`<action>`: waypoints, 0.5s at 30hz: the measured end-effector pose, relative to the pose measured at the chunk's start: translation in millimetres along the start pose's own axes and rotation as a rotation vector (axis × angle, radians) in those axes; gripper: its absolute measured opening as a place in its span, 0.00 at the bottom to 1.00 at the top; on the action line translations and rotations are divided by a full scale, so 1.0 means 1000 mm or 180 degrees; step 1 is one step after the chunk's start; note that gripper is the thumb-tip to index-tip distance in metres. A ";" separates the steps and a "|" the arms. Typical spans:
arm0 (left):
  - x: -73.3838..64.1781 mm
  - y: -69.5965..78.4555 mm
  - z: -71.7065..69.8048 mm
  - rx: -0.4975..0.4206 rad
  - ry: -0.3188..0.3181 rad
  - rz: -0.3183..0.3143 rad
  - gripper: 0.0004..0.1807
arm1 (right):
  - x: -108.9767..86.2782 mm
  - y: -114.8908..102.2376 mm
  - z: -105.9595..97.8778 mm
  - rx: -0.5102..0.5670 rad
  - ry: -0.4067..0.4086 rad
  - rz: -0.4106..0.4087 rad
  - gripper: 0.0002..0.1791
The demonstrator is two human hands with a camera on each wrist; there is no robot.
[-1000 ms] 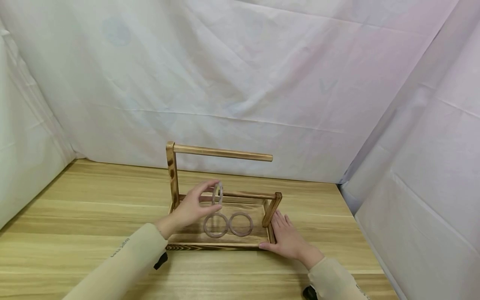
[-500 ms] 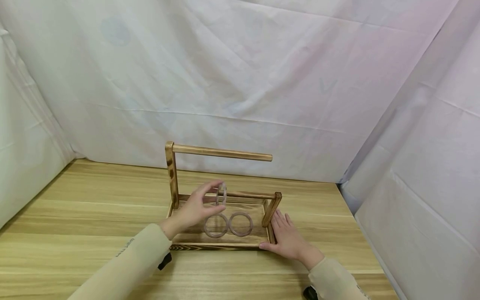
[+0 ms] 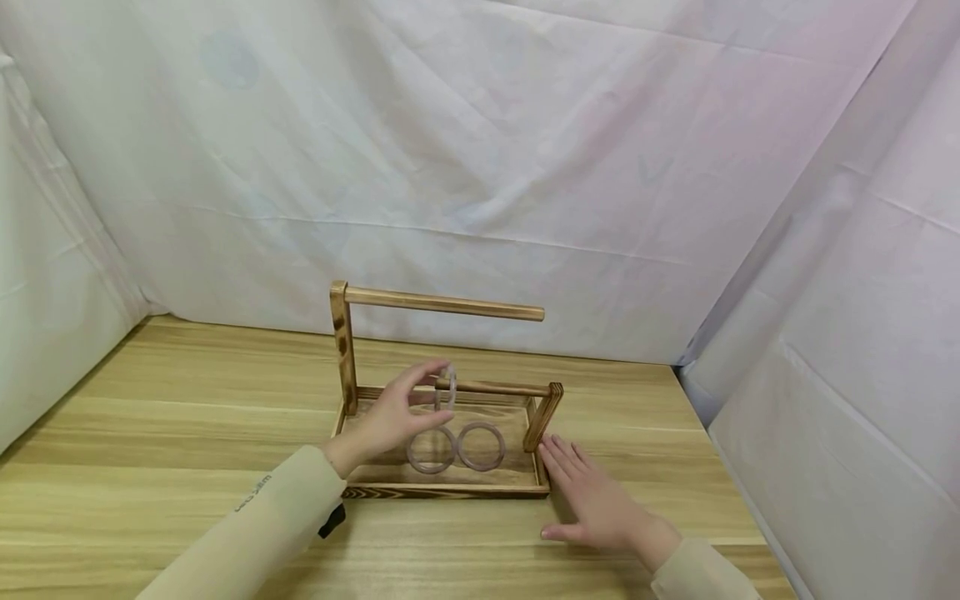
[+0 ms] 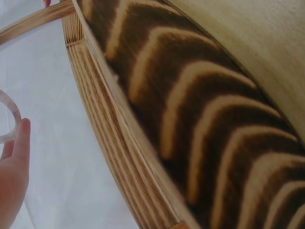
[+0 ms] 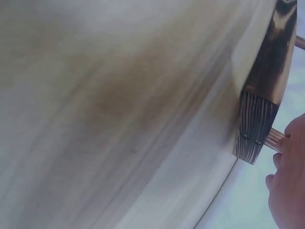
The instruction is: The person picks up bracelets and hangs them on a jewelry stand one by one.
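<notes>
My left hand (image 3: 393,412) pinches a pale translucent bangle (image 3: 452,392) upright between thumb and fingers. In the head view the free end of the lower wooden rod (image 3: 502,388) appears to sit inside this bangle. The left wrist view catches part of the same bangle (image 4: 13,112) beside a finger. Two more bangles (image 3: 482,447) lie flat side by side in the wooden tray (image 3: 450,492) of the stand. My right hand (image 3: 600,504) is stretched out at the tray's right end, its fingertips by the short post (image 3: 546,417) and its thumb away from the rim.
A taller post (image 3: 345,358) rises at the stand's left, carrying an upper rod (image 3: 450,302) whose right end is free. The stand is on a wood-grain table (image 3: 225,400). White cloth (image 3: 465,167) hangs behind and on both sides.
My left hand has moved the bangle slightly right, onto the lower rod's free end. My right hand has drawn back toward the front right, its thumb leaving the tray's front corner.
</notes>
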State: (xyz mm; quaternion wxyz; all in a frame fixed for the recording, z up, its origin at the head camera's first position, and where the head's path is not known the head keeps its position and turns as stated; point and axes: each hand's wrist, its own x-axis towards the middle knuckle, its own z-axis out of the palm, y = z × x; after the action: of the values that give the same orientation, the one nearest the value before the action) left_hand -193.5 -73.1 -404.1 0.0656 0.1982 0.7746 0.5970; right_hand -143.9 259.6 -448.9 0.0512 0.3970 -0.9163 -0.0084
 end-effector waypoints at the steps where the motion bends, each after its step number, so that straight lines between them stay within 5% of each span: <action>1: 0.000 0.000 0.000 -0.0007 0.0001 -0.0007 0.40 | -0.001 0.000 0.000 -0.0039 -0.0008 -0.0063 0.56; 15: 0.006 -0.002 0.006 -0.0049 0.0011 0.0087 0.39 | -0.001 -0.002 0.008 0.0008 0.0025 -0.0343 0.56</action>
State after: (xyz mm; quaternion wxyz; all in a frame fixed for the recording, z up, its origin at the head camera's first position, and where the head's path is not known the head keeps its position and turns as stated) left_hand -197.5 -66.2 -406.4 0.0576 0.2072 0.7673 0.6042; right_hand -143.2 258.7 -457.0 0.0537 0.4459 -0.8934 -0.0084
